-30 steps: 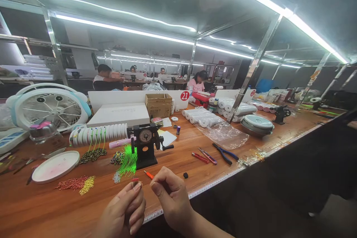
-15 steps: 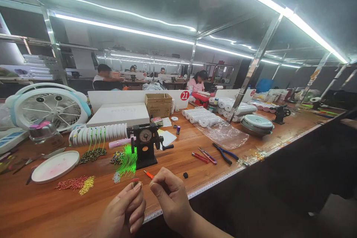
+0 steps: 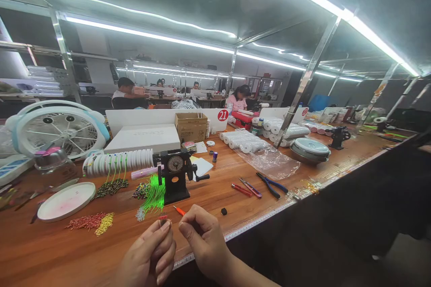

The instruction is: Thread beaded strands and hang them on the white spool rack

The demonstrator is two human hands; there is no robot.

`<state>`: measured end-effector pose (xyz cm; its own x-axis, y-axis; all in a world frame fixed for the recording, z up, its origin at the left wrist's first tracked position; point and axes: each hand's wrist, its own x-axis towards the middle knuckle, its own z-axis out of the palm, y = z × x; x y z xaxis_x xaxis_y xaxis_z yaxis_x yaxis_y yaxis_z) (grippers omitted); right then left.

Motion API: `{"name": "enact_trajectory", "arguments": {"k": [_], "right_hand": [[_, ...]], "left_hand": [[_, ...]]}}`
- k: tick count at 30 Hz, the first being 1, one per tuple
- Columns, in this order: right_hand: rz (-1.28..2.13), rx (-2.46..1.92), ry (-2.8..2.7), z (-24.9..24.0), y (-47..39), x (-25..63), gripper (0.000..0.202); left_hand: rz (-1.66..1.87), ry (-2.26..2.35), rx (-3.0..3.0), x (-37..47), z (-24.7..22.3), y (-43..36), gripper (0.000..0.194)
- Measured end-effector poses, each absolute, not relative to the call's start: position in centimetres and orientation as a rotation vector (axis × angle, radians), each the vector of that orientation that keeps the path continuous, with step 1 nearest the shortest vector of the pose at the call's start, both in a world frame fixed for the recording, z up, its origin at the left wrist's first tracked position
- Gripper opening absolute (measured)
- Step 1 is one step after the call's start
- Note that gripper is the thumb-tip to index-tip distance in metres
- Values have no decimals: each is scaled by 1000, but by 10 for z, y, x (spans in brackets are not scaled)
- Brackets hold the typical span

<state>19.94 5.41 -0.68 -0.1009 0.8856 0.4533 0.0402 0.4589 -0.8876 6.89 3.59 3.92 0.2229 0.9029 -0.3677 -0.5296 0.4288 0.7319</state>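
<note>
My left hand (image 3: 148, 251) pinches a small red-and-dark piece (image 3: 163, 218) between thumb and forefinger, its exact kind too small to tell. Just beside it, my right hand (image 3: 206, 242) has thumb and forefinger pressed together; whatever may be between them is too fine to make out. An orange pen-like tool (image 3: 179, 210) lies behind my hands. Beyond it stands a black hand-crank winder (image 3: 175, 175) with white spools (image 3: 117, 162) on its shaft and green cords hanging from them. Bright green strands (image 3: 155, 195) are bunched at its foot, and red pieces (image 3: 85, 221) lie beside yellow ones (image 3: 105, 224).
A white round tray (image 3: 67, 201) is at the left, near a fan (image 3: 60, 130). To the right lie a red knife (image 3: 241, 189), scissors (image 3: 251, 187), blue-handled pliers (image 3: 271, 184) and a small black piece (image 3: 224, 211). A ruler strip (image 3: 256, 222) runs along the table edge.
My right hand has shifted very slightly left, toward my left hand. The left hand and its small red piece look unmoved.
</note>
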Motion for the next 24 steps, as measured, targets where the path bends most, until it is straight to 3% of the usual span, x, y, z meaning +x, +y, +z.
{"name": "enact_trajectory", "arguments": {"k": [24], "right_hand": [[900,-906,-1430,-12,58,198,19]], "left_hand": [[1050,951,561,68,36,38,47]]}}
